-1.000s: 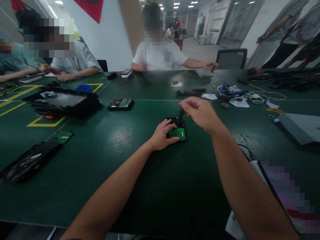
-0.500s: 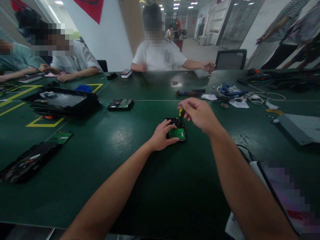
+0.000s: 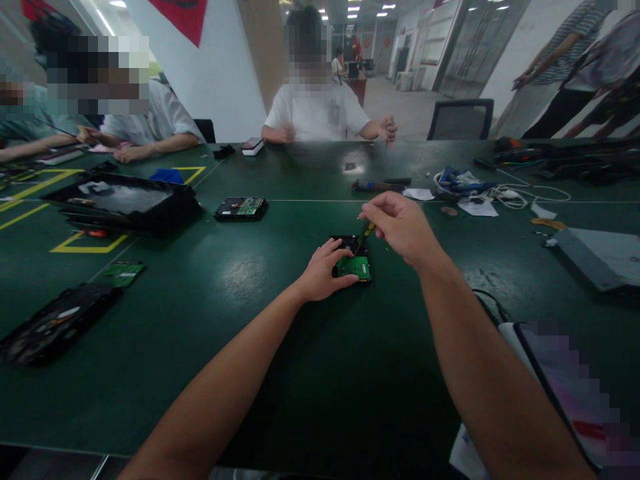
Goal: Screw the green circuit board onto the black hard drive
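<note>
A hard drive [image 3: 363, 271] with a green circuit board in a black casing lies on the dark green table in front of me. My left hand [image 3: 324, 272] holds it from the left, thumb along the near side and forefinger reaching over the board. Between the fingertips of my right hand [image 3: 397, 225] is a small yellow-and-black screwdriver [image 3: 369, 231], leaning with its tip down toward the drive. Fingers partly hide the handle, and whether the tip sits in a screw I cannot tell.
Another hard drive [image 3: 241, 208] lies farther left, near a black tray [image 3: 125, 200]. At left are a black casing [image 3: 57, 323] and a loose circuit board [image 3: 125, 273]. Cables [image 3: 510, 193] and a grey metal box [image 3: 600, 260] lie right. A co-worker [image 3: 320, 110] sits opposite.
The screwdriver's handle has tilted to the right, and my right hand has shifted slightly. My left hand and the hard drive stay put. The co-worker opposite has drawn one hand inward.
</note>
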A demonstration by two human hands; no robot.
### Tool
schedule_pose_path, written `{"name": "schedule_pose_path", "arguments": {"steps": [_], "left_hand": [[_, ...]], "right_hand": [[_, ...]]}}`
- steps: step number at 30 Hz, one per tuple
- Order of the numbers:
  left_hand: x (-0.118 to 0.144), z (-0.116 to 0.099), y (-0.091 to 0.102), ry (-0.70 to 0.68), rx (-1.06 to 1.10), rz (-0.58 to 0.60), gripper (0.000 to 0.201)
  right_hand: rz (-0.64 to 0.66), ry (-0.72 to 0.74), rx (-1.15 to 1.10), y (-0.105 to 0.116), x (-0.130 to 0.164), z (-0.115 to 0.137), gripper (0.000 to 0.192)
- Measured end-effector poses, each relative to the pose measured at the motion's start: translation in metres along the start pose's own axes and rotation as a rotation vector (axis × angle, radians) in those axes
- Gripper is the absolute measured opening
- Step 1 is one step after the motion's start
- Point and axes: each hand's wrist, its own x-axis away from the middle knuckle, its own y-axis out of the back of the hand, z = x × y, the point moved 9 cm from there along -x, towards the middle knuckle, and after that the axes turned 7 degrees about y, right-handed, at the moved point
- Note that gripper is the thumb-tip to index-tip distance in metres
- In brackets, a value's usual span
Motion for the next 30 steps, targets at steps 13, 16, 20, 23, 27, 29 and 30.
{"name": "schedule_pose_path", "arguments": {"steps": [13,16,20,23,27,29,30], "left_hand": [[-0.001,0.004,-0.003,0.001,-0.006,-0.008,0.062],[-0.001,0.004,-0.002,-0.002,-0.008,-0.007,0.062],[-0.002,0.004,-0.003,0.001,-0.014,-0.005,0.061],[-0.002,0.004,-0.003,0.004,-0.02,-0.008,0.061],[-0.002,0.002,-0.002,-0.001,-0.009,-0.007,0.061],[-0.001,0.001,-0.001,-0.004,-0.001,-0.006,0.06],[-0.001,0.0,-0.001,-0.004,0.001,-0.003,0.06]], "right_hand": [[0.074,0.016,-0.021,-0.009,0.002,0.007,0.021],[0.002,-0.028,-0.008,-0.002,0.002,0.0,0.019],[0.028,-0.053,-0.045,-0.006,0.001,-0.002,0.018],[0.095,-0.007,-0.064,-0.012,0.001,0.003,0.025],[0.111,-0.015,-0.057,-0.013,0.002,0.002,0.03],[0.124,-0.017,-0.042,-0.013,0.003,0.002,0.029],[0.123,-0.009,-0.027,-0.013,0.003,0.003,0.028]]}}
